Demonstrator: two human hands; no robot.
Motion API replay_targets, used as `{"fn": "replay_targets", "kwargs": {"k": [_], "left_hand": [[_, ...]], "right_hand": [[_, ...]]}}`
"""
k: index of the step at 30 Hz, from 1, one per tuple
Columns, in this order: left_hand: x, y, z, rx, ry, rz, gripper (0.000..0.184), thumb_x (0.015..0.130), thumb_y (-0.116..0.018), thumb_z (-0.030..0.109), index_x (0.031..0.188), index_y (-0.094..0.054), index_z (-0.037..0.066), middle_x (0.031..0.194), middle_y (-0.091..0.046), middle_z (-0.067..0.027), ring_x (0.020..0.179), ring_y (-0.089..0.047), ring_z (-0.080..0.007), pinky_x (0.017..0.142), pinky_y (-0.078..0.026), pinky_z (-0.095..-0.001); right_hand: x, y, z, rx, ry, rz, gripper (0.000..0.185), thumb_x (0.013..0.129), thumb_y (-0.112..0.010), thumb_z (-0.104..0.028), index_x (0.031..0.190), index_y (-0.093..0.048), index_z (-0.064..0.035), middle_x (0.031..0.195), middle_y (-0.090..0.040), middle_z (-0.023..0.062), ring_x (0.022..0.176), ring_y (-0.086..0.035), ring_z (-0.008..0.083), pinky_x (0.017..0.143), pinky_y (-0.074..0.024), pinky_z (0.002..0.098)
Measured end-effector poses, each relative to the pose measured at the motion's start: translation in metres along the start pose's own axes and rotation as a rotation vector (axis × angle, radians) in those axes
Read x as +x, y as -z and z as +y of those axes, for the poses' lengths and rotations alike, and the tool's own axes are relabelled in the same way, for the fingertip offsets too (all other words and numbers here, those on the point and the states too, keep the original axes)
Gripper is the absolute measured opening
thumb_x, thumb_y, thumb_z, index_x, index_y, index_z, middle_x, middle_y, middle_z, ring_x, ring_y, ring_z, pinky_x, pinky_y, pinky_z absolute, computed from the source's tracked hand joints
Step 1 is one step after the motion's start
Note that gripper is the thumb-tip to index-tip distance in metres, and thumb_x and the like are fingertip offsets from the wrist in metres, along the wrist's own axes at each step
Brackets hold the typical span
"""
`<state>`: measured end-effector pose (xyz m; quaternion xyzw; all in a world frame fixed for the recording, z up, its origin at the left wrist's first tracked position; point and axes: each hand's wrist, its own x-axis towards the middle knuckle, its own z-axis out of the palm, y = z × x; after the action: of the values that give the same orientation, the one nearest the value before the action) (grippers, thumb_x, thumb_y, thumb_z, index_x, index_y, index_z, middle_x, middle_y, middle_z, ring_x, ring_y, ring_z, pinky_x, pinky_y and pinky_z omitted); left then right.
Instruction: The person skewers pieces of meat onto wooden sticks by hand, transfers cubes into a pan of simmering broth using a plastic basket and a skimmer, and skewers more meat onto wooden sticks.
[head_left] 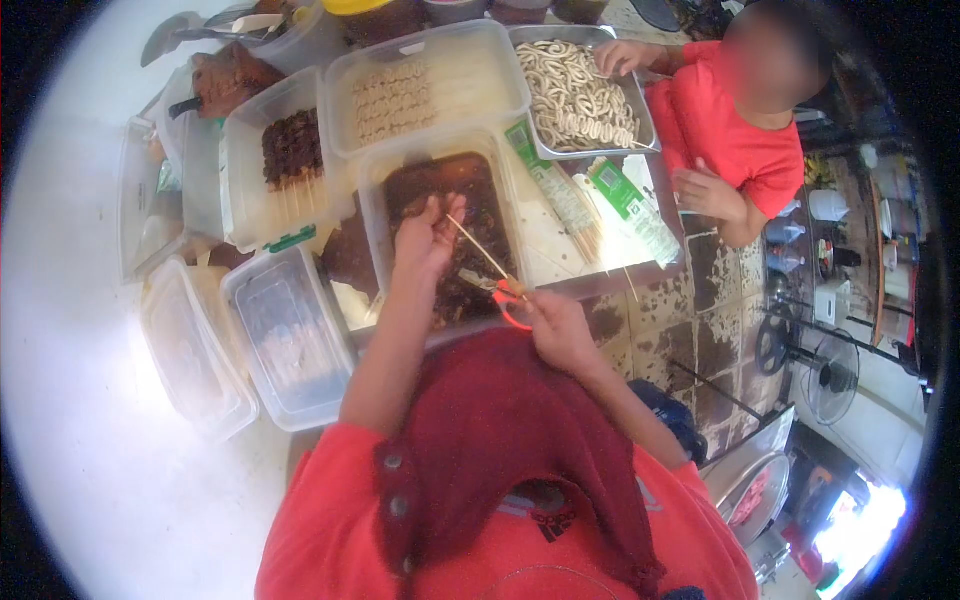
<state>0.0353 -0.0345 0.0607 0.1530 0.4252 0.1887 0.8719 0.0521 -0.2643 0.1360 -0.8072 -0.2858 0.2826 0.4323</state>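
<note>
Over a clear plastic tub of dark marinade [465,180], my left hand [428,235] pinches a thin wooden skewer [480,245] near its upper end. The skewer slants down toward my right hand [550,318]. That hand grips orange-handled scissors [514,305] at the tub's right edge, and the skewer's lower end meets its fingers. Dark pieces lie in the liquid below; whether any meat is on the skewer I cannot tell.
Behind are a tub of pale skewers [395,100], a tub of dark skewers [292,150] and a metal tray of pale coils [580,95]. Green skewer packs [628,205] lie right. A co-worker in red [735,130] reaches into the tray. Lidded containers [290,335] stand left.
</note>
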Motion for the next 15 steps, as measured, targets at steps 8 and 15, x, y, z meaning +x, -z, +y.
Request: {"fn": "replay_targets", "kwargs": {"k": [8, 15], "left_hand": [[0.002, 0.003, 0.008, 0.042, 0.036, 0.047, 0.021, 0.092, -0.046, 0.014, 0.103, -0.049, -0.003, 0.099, -0.059, -0.0168, 0.092, -0.061, -0.0287, 0.077, -0.054, -0.037], [0.004, 0.008, 0.012, 0.047, -0.004, 0.04, 0.018, 0.091, -0.046, 0.013, 0.1, -0.051, -0.003, 0.097, -0.06, -0.0156, 0.092, -0.061, -0.029, 0.076, -0.054, -0.0379]], "right_hand": [[0.006, -0.004, -0.006, -0.099, 0.027, -0.04, 0.019, 0.086, -0.045, -0.013, 0.091, -0.059, -0.0012, 0.075, -0.058, 0.0218, 0.07, -0.058, 0.0394, 0.06, -0.0452, 0.0452], [0.02, -0.005, 0.008, 0.364, -0.352, -0.242, 0.018, 0.086, -0.048, -0.015, 0.089, -0.059, -0.001, 0.076, -0.059, 0.0208, 0.07, -0.058, 0.0386, 0.06, -0.0463, 0.041]]}}
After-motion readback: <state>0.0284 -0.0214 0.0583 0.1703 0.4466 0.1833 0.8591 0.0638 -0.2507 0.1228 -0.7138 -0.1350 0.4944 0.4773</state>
